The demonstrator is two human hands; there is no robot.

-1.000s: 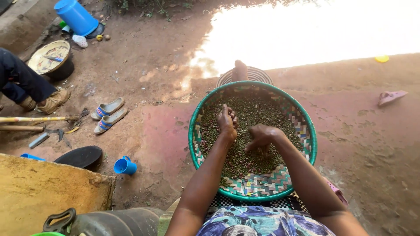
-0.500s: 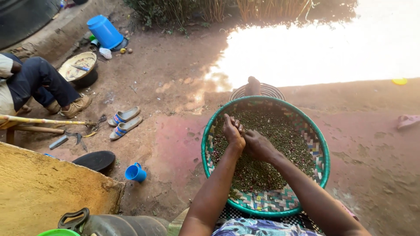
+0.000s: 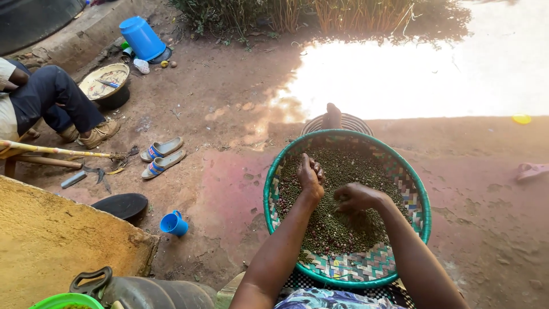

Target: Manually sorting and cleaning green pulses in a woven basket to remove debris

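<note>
Hands in green-rimmed woven basket (image 3: 420, 189) of dark beans (image 3: 354, 166): left hand (image 3: 310, 176) loosely cupped, right hand (image 3: 355, 198) curled over beans

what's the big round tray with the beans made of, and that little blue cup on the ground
The tray looks like flat woven strips, probably plastic or dyed fibre: a chequered weave in green, white, blue and brown shows, with a wrapped green rim. The blue cup looks like moulded plastic: even colour, smooth slightly glossy wall, one-piece handle. The left hand and right hand rest among the small dark beans.
</note>
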